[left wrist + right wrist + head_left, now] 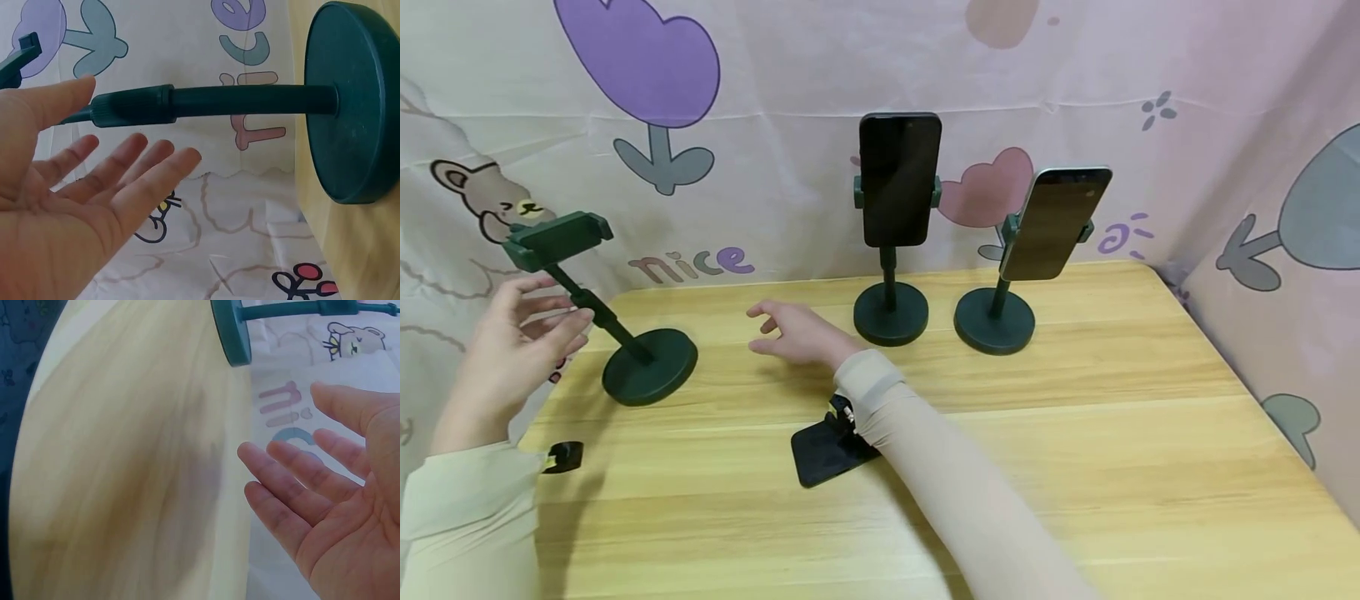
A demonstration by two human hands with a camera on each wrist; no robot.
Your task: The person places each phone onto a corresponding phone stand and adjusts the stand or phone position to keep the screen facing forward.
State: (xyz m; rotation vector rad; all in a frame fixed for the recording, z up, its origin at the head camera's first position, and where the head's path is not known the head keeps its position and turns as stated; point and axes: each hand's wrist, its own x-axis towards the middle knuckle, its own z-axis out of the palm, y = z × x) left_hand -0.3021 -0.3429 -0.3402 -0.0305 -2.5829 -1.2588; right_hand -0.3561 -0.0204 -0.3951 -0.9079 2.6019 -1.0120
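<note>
while its fingers spread loosely and hold nothing, the left hand [512, 354] hangs beside the stem [244, 100] of a green stand [617, 331] — whether they touch cannot be told. the right hand [801, 333], also relaxed and gripping nothing, is over the desk [1112, 467]. the stand, its clamp [561, 241] without a phone, is near the desk's back left corner. stiff, smooth and perhaps slippery, it likely carries its weight in the round base [666, 371] — best gripped at the ribbed collar [132, 106]. further out, a dark phone [900, 179] and a pale-edged phone [1056, 225] sit in two matching stands [891, 317].
</note>
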